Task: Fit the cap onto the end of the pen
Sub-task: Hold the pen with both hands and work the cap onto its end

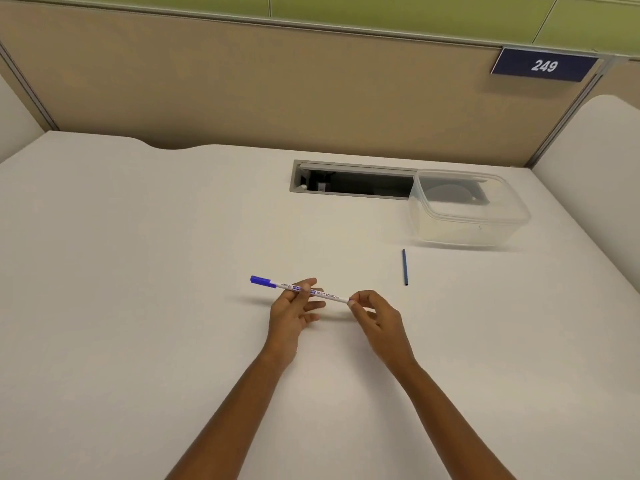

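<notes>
A slim white whiteboard pen [325,294] with blue print is held level above the desk, running from upper left to lower right. A blue cap [260,280] sits on its left end. My left hand [294,308] pinches the barrel near the middle between thumb and fingers. My right hand [372,311] pinches the pen's right end with thumb and fingertips, and that end is mostly hidden by them.
A thin dark blue stick [404,267] lies on the white desk [138,271] to the right of the hands. A clear plastic container [467,209] stands at the back right, next to an open cable slot [349,181]. A beige partition rises behind.
</notes>
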